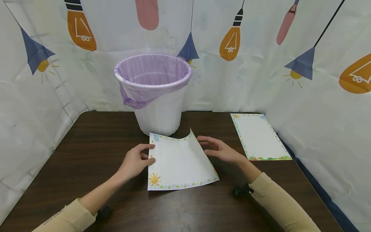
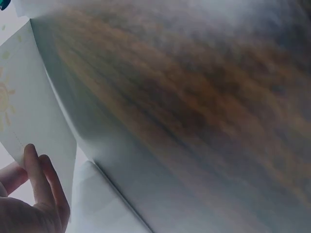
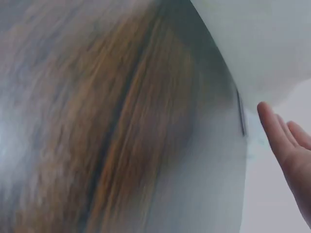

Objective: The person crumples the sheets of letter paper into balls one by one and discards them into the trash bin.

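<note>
Beige-sleeved left grip [image 1: 135,161], pinching the left edge of a sun-printed letter sheet [image 1: 179,164] over the middle of the counter [image 1: 98,141]; right grip [image 1: 218,150] loose-fingered and unclenched beside the sheet's right edge, contact unclear. Farther out, white wastebasket [image 1: 162,111] with lilac liner [image 1: 156,69] near the counter's rear edge; second letter sheet [image 1: 261,137] flat at the right rear corner.

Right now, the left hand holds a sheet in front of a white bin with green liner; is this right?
The head view shows a purple liner, not green; the left hand holds the sheet in front of the white bin.
</note>
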Tool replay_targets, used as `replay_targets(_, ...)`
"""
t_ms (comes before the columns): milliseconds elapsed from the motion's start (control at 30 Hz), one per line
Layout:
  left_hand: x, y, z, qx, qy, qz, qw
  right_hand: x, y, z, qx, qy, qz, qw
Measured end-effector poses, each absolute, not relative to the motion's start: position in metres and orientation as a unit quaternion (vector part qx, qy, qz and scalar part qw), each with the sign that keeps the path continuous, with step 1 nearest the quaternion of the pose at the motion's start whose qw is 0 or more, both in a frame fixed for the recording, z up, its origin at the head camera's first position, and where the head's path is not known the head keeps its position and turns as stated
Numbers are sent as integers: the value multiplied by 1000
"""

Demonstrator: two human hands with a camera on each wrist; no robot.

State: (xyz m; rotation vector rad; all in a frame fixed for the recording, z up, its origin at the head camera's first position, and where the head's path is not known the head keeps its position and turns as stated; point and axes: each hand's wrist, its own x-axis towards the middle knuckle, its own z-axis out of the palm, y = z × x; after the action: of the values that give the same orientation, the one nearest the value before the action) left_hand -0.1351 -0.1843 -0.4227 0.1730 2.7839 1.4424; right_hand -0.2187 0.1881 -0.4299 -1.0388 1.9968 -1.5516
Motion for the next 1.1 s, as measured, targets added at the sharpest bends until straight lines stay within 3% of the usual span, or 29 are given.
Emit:
replay_targets(300,-132,-173,-423,99,875,472,-35,-215,160,-435,-328,795,-471,196)
replay_targets(600,-133,-165,-425,122,867,479,-57,-218,145,-450,-300,836,-432,157)
replay_targets(933,-135,-156,-426,155,836,522,-63,-214,137,-449,-294,848,-419,138)
replay_targets(1100,-135,-153,-424,171,796,578,-54,-211,133,-448,-278,856,-425,101)
